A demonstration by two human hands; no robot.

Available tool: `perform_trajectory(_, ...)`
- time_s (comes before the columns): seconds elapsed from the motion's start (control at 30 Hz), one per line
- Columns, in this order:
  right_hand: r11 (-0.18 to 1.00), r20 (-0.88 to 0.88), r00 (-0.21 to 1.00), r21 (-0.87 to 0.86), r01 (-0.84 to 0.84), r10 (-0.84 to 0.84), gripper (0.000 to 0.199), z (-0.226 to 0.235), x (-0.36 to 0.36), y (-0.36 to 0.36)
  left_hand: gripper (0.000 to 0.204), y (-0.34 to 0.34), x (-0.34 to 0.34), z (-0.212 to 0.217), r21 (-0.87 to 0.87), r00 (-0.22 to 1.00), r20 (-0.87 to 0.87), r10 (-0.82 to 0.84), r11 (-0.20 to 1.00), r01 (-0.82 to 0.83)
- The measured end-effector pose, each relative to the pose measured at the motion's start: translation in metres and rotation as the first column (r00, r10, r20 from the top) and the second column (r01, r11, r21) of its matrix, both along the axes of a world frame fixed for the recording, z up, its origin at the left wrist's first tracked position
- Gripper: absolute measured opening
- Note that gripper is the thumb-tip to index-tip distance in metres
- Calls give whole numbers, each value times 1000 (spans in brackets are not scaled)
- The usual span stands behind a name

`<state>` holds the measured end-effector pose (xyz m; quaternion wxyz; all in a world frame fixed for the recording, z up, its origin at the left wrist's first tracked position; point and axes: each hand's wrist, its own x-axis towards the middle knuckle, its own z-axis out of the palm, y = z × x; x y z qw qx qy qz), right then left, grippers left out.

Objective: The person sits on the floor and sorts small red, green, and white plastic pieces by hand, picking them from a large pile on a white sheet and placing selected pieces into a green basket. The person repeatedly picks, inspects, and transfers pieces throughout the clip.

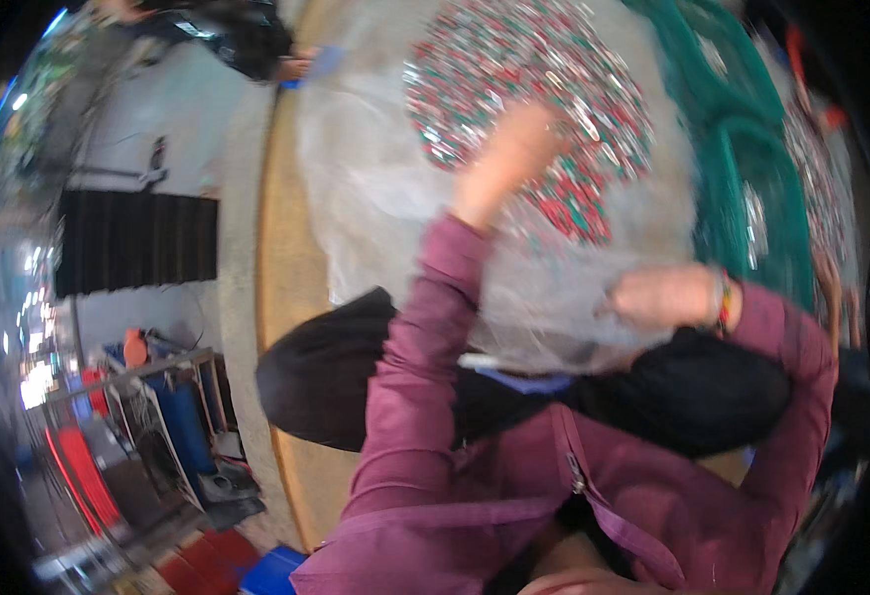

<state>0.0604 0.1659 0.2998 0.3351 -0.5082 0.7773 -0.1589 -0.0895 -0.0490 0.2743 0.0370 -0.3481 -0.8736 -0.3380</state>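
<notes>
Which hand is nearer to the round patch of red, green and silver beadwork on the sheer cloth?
The left. The left hand lies on the lower edge of the beadwork patch. The right hand is lower down, apart from the patch, gripping the plain sheer cloth near its edge.

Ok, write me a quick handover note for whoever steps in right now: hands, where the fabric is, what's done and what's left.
Left hand: stretched forward, resting on the sheer white fabric at the edge of the round red, green and silver sequin patch; blurred, so grip unclear.
Right hand: closed on the fabric's near edge, holding it down.
Fabric: spread over the wooden platform, draped onto the lap.
Green fabric lies to the right.
Done: a large round area is filled with sequins.
Left: the surrounding sheer fabric is bare.
</notes>
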Motion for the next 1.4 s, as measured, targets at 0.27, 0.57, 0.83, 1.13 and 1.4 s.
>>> perform_trajectory(0.27, 995, 129, 989, 87, 57, -68, 23, -7, 21, 44, 23, -63, -57, -106, 47, 789, 518, 331, 910, -413)
perform_trajectory(0.57, 980, 212, 957, 81, 183, -197, 33, -2, 21, 76, 55, 12, -26, -304, -600, 885, 153, 439, 753, -270)
perform_trajectory(0.83, 968, 169, 957, 125, 217, -237, 29, 8, 11, 73, 13, 13, -15, -270, 53, 759, 454, 467, 836, -546)
perform_trajectory(1.13, 991, 31, 996, 111, 78, -81, 27, 17, -3, 32, 13, -6, -14, -213, 305, 709, 587, 391, 704, -641)
perform_trajectory(1.4, 994, -122, 989, 73, -75, 84, 28, 42, -26, -30, 18, -18, 10, -151, 487, 480, 867, -132, 423, -764)
